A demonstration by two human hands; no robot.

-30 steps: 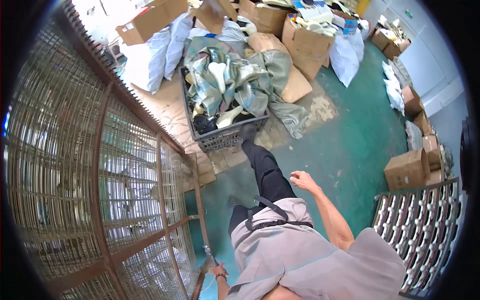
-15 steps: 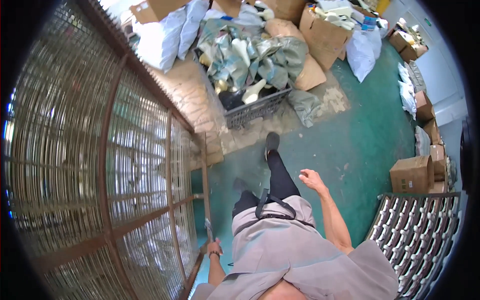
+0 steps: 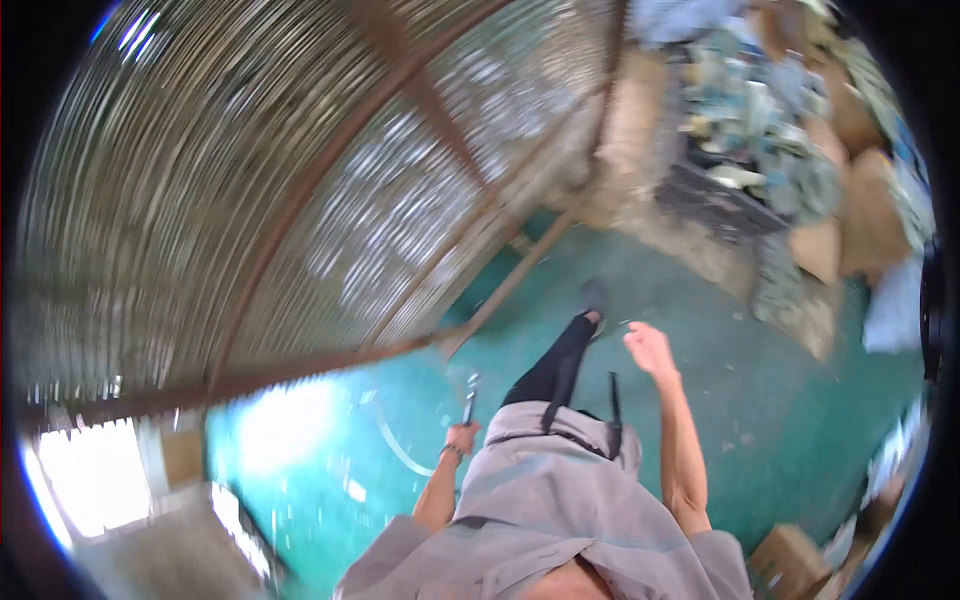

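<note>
My left hand (image 3: 462, 437), with a dark band at its wrist, is closed around a slim silvery metal tool (image 3: 471, 398). The tool points up and away from me; blur hides its exact kind. It is just short of the lower edge of a tall rack (image 3: 330, 190) with a rusty brown frame and many thin rods. Out in front of my body, my right hand (image 3: 652, 350) hangs over the green floor (image 3: 690, 290) with its fingers curled in. I make out nothing in it.
Far right, a dark plastic crate (image 3: 725, 200) overflows with pale and greenish pieces, cardboard boxes (image 3: 875, 215) beside it. Another cardboard box (image 3: 790, 560) stands at the lower right. Bright light from an opening (image 3: 95, 480) falls on the floor at the left.
My view has swung left: the crate has slid to the right and the rack fills the upper left. The shelf of white-handled pieces has left the picture. My left hand keeps the tool.
</note>
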